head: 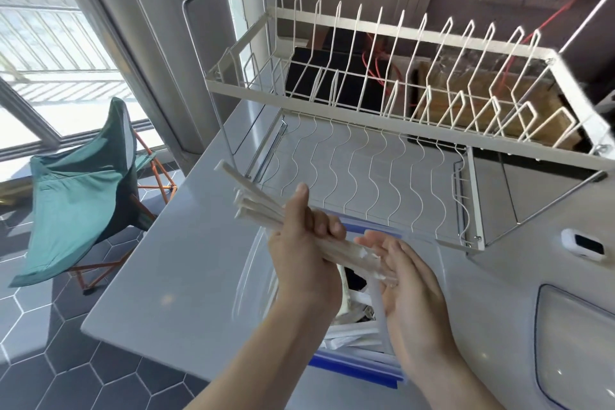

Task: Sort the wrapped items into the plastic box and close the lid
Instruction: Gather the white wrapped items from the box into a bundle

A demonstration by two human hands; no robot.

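My left hand [304, 240] grips a bundle of long white wrapped items [256, 200] that points up and to the left. My right hand [406, 280] is open, palm against the bundle's near end [366, 260]. Both hands hover over a clear plastic box [253, 280] with blue clips [356, 366], standing on the white counter. More wrapped items [349, 333] lie inside the box, partly hidden by my arms. The clear lid with a blue rim [572, 343] lies on the counter at the right.
A white wire dish rack [392, 100] with two tiers stands just behind the box. A small white device [582, 245] lies to the right. The counter edge [133, 276] drops off to the left, above a tiled floor with a green folding chair [83, 190].
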